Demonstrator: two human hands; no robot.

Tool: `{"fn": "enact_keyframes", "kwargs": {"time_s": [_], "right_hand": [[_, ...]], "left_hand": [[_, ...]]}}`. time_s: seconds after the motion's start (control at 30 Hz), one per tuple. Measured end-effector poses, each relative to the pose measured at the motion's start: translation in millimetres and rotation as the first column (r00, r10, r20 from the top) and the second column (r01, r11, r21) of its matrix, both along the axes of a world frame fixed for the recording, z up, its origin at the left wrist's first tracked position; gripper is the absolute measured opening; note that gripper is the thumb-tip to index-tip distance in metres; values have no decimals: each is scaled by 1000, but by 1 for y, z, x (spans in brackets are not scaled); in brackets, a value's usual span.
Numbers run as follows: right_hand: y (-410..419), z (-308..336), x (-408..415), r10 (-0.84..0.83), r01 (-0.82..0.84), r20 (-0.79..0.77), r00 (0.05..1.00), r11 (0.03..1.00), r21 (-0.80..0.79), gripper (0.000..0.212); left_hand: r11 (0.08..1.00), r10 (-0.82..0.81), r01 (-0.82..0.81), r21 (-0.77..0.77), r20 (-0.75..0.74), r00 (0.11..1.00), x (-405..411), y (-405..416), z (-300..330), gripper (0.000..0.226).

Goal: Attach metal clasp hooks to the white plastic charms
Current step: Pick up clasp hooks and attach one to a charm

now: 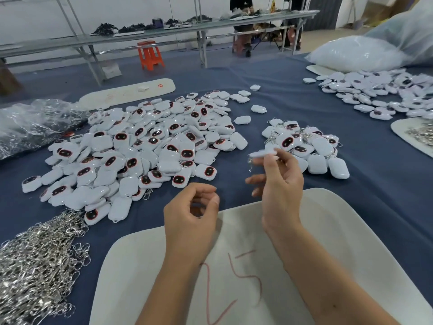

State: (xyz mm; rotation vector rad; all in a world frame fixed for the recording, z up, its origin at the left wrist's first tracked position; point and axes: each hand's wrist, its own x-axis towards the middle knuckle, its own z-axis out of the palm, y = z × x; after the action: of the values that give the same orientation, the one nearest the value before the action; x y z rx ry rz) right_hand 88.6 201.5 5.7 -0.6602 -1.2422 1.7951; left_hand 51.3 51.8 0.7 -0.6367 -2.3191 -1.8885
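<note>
Right hand [278,181] pinches a blurred charm [263,153]; left hand [191,214] curled, holding nothing.

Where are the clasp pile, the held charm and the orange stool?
clasp pile [39,261], head view, middle of the heap.
held charm [262,153], head view, its blurred white edge.
orange stool [150,55], head view, its front legs.

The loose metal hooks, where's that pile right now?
In the head view, the hooks lie heaped at the table's near left edge, just below the big charm pile and left of the left hand.
</note>
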Motion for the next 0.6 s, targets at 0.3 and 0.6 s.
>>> {"fn": "enact_keyframes", "kwargs": {"time_s": [0.3, 0.6], "right_hand": [[-8, -3, 2, 94, -142, 208, 974, 963, 230, 60], [-67, -2, -27, 72, -425, 447, 892, 474, 771, 14]], "left_hand": [[993, 96, -96, -73, -13, 995, -4, 2, 0, 27], [880, 449, -466, 88, 163, 879, -30, -20, 5, 26]]}}
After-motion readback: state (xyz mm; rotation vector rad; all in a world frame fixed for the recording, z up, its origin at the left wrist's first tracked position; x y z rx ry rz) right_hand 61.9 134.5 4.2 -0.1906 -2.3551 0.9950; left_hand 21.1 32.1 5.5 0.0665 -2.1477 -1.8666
